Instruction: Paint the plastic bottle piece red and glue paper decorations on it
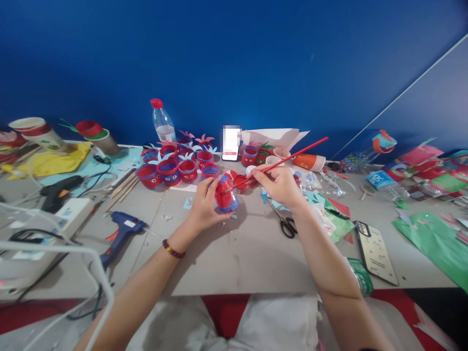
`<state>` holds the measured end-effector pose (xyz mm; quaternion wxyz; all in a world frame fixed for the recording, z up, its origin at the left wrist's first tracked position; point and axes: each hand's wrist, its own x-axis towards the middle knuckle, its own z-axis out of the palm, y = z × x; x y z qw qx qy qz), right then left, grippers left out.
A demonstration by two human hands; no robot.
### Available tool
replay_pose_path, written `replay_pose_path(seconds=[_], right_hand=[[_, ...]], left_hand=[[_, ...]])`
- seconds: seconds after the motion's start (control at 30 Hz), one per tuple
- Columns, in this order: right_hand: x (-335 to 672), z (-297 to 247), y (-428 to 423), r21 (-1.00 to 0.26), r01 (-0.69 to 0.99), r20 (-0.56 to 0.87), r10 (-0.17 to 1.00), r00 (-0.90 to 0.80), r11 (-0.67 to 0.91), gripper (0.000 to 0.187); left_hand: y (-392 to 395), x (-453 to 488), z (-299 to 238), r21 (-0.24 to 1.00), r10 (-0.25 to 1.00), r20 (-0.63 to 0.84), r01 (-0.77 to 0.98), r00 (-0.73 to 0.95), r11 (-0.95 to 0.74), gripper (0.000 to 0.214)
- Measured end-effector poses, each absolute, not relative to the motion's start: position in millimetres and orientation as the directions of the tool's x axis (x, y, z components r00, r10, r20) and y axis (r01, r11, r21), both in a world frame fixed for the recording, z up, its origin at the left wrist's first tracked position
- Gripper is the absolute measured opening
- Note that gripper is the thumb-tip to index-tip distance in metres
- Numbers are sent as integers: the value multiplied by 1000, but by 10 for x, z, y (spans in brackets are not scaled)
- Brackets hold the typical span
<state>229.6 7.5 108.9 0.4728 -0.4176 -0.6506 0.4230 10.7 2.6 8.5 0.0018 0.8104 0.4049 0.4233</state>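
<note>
My left hand (204, 207) grips a small clear plastic cup (225, 195), tilted above the table and painted red with blue at its rims. Between the fingers of my right hand (277, 184) is a long red paintbrush (307, 148), slanting down to the left. Its tip meets the red side of the cup, or is very near it. Just behind the brush stands an open pot of red paint (240, 183). Finished-looking red and blue cups with googly eyes and paper leaves, such as this one (168, 171), cluster behind my left hand.
A blue glue gun (124, 229) and a white power strip (69, 219) with cables lie at left. Black-handled scissors (287, 226) and a phone (376, 253) lie at right. A lit phone (230, 141) leans at the back, near a bottle (163, 122).
</note>
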Motion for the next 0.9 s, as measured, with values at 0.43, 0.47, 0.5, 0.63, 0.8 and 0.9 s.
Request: replay_pose_path(seconds=[0.43,0.47,0.5,0.63,0.8,0.9], right_hand=[[2579,1229,210,-933,139,334,942,4,331,45],[2593,1232,204,-936,121,332,943,-11,331,43],[2601,1228,198,-939,107,326,945,-30,327,41],[2569,1144,191,-948,93,294,949,-116,305,36],[2453,1045,204,-956,87,260,947,-190,280,36],[2427,1089,198,-957,108,248,953,-177,269,43]], left_hand=[[26,103,113,406,687,664,629,296,-663,102],[29,103,110,420,701,649,629,297,-655,102],[33,103,107,432,713,636,630,295,-646,102],[46,101,89,449,737,614,643,283,-621,103],[50,97,89,421,715,628,639,307,-644,108],[48,91,93,413,703,638,633,313,-655,106]])
